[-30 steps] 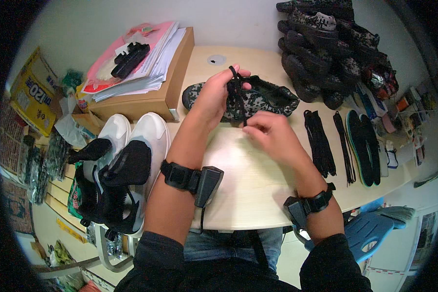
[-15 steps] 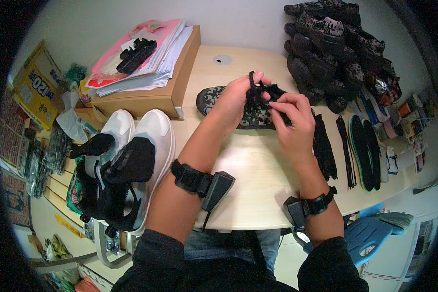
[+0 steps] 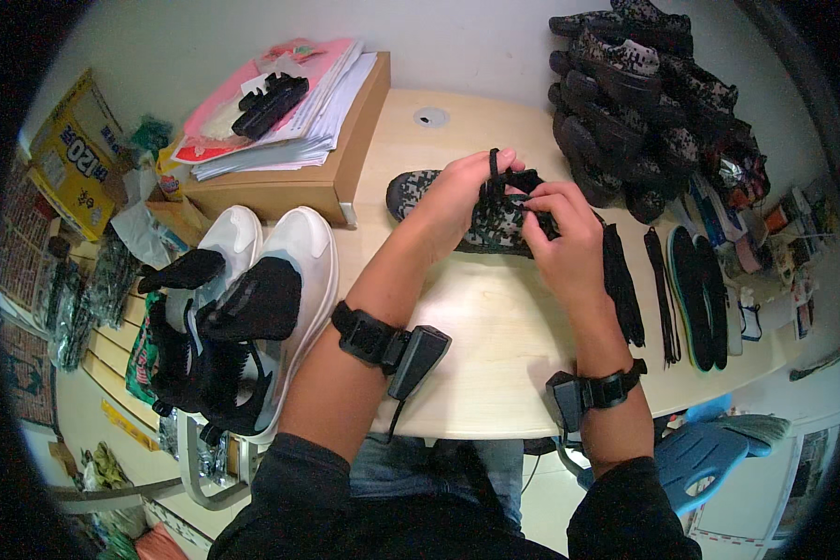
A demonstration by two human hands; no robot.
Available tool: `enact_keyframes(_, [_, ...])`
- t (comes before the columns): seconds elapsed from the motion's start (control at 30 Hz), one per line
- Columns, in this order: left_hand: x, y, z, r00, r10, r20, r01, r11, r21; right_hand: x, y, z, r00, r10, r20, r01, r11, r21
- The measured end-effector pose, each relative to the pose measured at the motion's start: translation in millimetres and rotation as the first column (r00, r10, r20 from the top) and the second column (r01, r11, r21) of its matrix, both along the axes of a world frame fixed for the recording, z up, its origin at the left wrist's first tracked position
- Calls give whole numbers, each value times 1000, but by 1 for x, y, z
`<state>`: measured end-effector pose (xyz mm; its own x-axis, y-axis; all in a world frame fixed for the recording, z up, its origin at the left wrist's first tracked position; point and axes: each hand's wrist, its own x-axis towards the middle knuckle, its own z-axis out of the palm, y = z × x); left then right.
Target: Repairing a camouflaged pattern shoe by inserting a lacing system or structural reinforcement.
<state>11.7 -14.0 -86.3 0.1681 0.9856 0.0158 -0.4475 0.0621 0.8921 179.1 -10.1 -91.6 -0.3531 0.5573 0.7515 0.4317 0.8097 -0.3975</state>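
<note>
A dark camouflage shoe point(image 3: 409, 190) lies sideways on the table, toe to the left. Over its opening, my left hand point(image 3: 459, 198) is closed on the black shoelace point(image 3: 494, 166), part of which stands up in a loop by the fingers. Thumb and forefinger of my right hand point(image 3: 567, 222) pinch together at the shoe's eyelets, seemingly on the lace; the fingertips hide part of it. Both hands partly cover the shoe. Right of it lie a bundle of black laces point(image 3: 623, 285) and a thinner lace strand point(image 3: 661, 294).
White-and-black sneakers point(image 3: 294, 245) stand at the left table edge. Behind them, a cardboard box point(image 3: 364, 140) carries papers and a black plastic part point(image 3: 271, 106). Camouflage shoes point(image 3: 616, 103) are piled at back right. Dark insoles point(image 3: 691, 294) lie at the right, near a blue chair point(image 3: 709, 457).
The whole view has shifted slightly. Both hands stay at the shoe's eyelets with little visible movement, and the shoe keeps its place on the table.
</note>
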Motion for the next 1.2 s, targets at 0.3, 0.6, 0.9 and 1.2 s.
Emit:
enact_keyframes(0.3, [2, 0, -2, 997, 70, 25, -70, 998, -6, 0, 1, 0, 1000, 16, 24, -16, 1000, 24])
enact_keyframes(0.6, [2, 0, -3, 997, 35, 68, -34, 999, -14, 0, 1, -2, 996, 37, -79, -49, 986, -159])
enact_keyframes(0.9, [1, 0, -5, 992, 35, 122, -34, 999, -6, -4, -6, 3, 998, -17, -54, 6, 982, -191])
enact_keyframes(1.2, [1, 2, -8, 995, 90, 36, -90, 996, 0, 0, -5, 12, 961, 144, -236, -247, 832, -497])
